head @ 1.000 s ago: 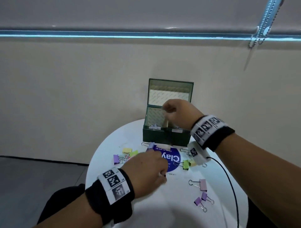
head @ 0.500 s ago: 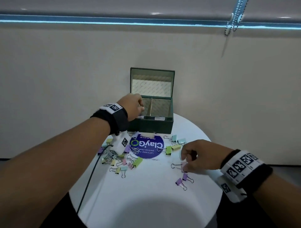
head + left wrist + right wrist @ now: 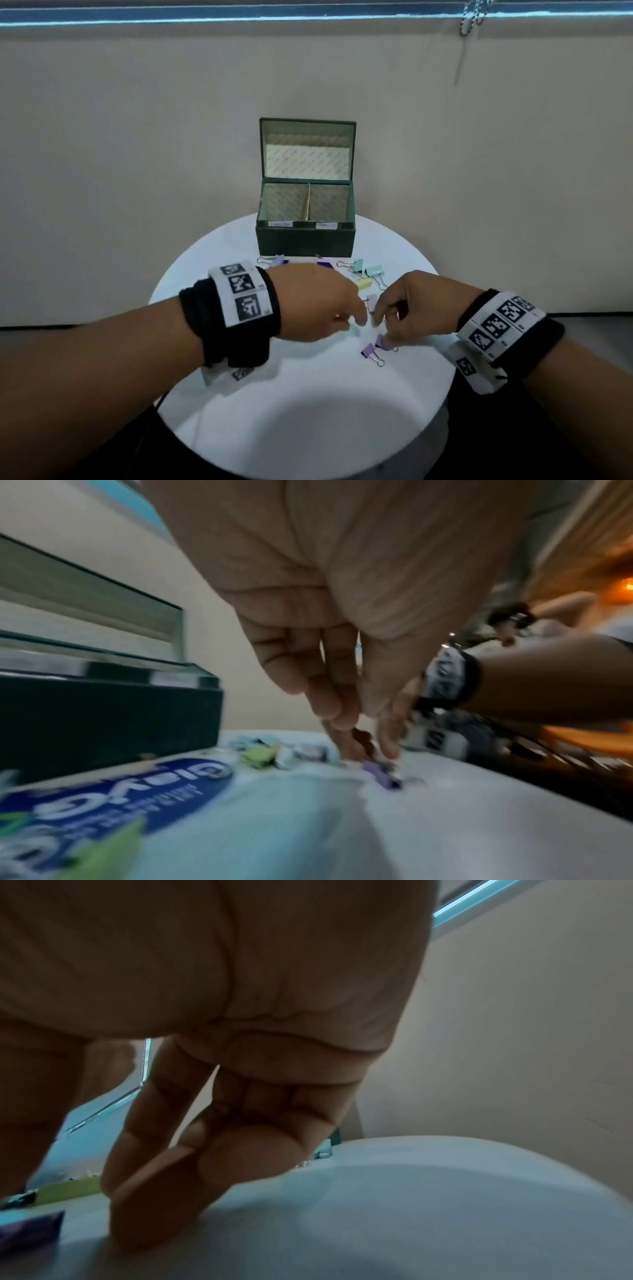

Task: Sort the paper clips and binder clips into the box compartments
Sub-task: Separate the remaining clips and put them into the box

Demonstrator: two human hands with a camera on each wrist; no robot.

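Observation:
The open green box stands at the table's far side, with a divider between two labelled compartments. My left hand and right hand meet at mid-table, fingertips almost touching. A pink binder clip lies just beyond both sets of fingertips. Two purple binder clips lie below the right hand, one partly under it. In the left wrist view the left hand points its fingers down at a purple clip, with nothing seen between them. In the right wrist view the right hand rests its fingertips on the table beside a purple clip.
The round white table has bare room toward me. Teal binder clips, a yellow clip and a lilac clip lie in front of the box, around a blue sticker. A wall stands close behind.
My left hand has come from the box's left compartment down to mid-table, next to the right hand. The right hand has stayed by the pink and purple clips.

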